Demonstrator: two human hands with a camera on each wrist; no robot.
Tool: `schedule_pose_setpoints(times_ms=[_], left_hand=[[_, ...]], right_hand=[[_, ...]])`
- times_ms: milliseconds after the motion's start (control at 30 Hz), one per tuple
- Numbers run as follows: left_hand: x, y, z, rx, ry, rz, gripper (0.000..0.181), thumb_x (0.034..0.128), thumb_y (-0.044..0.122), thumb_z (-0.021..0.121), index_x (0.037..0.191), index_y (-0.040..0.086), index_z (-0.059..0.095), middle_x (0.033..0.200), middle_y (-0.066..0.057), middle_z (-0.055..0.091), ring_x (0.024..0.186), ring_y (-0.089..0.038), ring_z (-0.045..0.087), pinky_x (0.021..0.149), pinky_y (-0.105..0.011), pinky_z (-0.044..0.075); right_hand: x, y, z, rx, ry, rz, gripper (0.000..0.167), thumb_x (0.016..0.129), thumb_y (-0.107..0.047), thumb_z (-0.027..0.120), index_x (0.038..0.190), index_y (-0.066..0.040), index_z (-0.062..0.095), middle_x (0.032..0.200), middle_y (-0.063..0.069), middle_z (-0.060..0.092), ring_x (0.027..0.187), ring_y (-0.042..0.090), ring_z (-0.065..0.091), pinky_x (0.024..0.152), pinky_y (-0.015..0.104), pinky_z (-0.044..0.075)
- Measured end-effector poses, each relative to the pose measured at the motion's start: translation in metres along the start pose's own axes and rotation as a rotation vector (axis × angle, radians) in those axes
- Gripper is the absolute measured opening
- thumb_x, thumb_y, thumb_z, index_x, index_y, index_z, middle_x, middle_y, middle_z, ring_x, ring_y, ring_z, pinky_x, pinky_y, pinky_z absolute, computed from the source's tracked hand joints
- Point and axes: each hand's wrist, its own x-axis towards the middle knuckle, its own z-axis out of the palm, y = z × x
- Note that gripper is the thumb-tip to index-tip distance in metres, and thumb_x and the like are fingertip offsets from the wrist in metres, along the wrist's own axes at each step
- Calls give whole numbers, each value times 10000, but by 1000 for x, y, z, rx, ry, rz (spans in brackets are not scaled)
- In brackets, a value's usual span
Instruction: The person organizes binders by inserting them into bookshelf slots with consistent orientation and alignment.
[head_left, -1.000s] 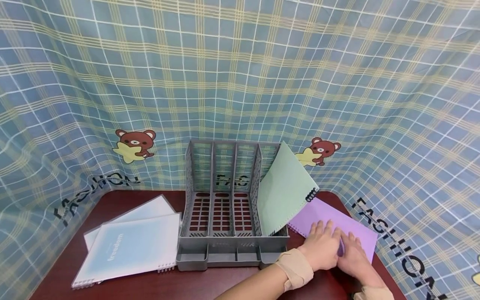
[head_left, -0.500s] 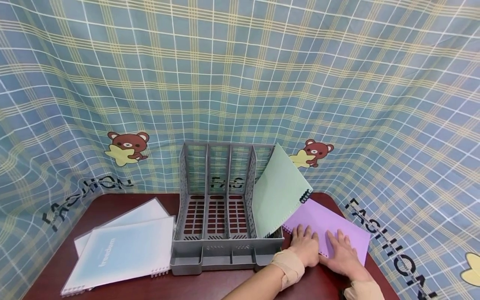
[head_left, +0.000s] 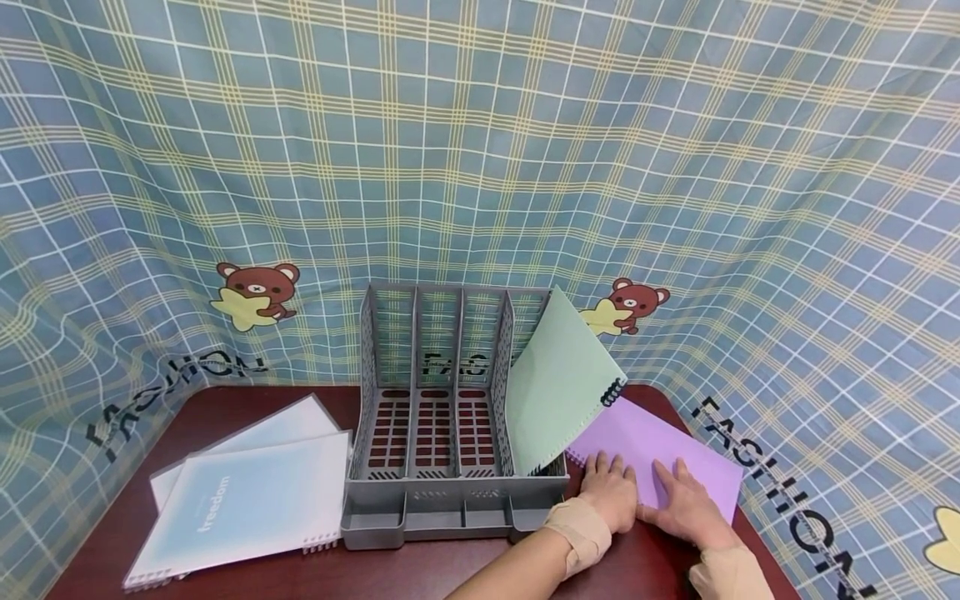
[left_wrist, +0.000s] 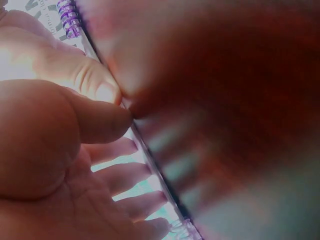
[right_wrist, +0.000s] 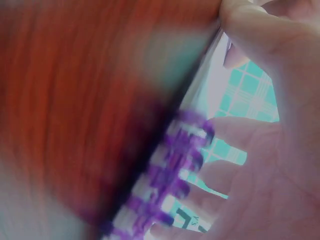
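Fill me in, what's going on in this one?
A person has both hands on a purple spiral notebook lying on the table, to the right of a gray file rack. The left hand and right hand rest with fingers on its cover, thumbs at the near edge. A green notebook leans in the rack's rightmost compartment, one corner jutting out to the right. Left of the rack, a blue-and-white notebook partly covers another.
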Motion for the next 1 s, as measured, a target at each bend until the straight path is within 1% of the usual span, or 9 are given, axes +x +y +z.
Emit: schedule_pose_setpoints(times_ms=[167,333,433,567,633,700,800,900,1000], left_hand=[[1,-1,-1,16,-1,10,646,850,440,794,1446,326,575,1499,122,501,1432,-183,425,1157,-402,345],[2,-4,-1,26,16,28,605,852,455,786,1413,324,603,1446,126,534,1383,-168,459,1123,-389,372],[1,-5,-2,24,13,37,566,873,465,756,1404,329,613,1444,128,541,1370,-165,466,1119,-389,380],[-1,-7,-2,10,9,46,511,906,482,701,1389,335,625,1432,132,555,1355,-162,479,1119,-391,385],[-2,-8,-2,5,15,47,505,906,487,693,1384,336,629,1422,132,564,1349,-160,488,1115,-389,389],[-3,-8,-1,-3,22,45,485,899,492,700,1356,341,644,1407,132,574,1342,-155,496,1110,-383,392],[-4,-8,0,-13,30,39,476,867,478,734,1322,359,659,1396,142,582,1340,-140,503,1106,-376,396],[-4,-8,-1,-11,40,33,456,832,470,765,1270,383,673,1342,156,599,1303,-121,516,1081,-365,402],[-5,-8,-2,-2,53,29,406,819,473,773,1208,391,688,1260,158,612,1243,-107,531,1053,-364,408]], right_hand=[[1,-1,-3,-46,-10,19,1047,800,-687,755,1500,40,478,1472,479,364,1213,727,413,903,762,438],[-2,-2,-1,-104,84,-75,909,807,-673,760,1391,10,619,1321,464,536,1065,664,545,879,700,480],[-3,-3,1,-145,141,-143,817,810,-638,778,1311,0,680,1186,397,643,967,607,611,861,665,502],[-7,-8,3,-172,157,-189,686,827,-521,809,1258,2,706,1080,313,690,899,515,674,835,618,532],[-9,-13,4,-175,160,-206,584,857,-432,803,1246,-6,714,1046,307,693,864,484,691,799,601,547],[-11,-19,5,-180,172,-228,453,877,-322,792,1219,-32,728,978,287,698,794,451,697,717,580,559],[-14,-28,10,-217,216,-280,262,892,-145,741,1136,-50,743,800,219,660,646,411,662,573,550,537],[-14,-36,14,-255,275,-317,196,861,-25,706,1057,-30,726,679,156,596,563,369,624,503,515,510],[-14,-42,18,-280,310,-319,196,821,23,697,1013,-13,704,663,137,568,549,360,610,503,508,503]])
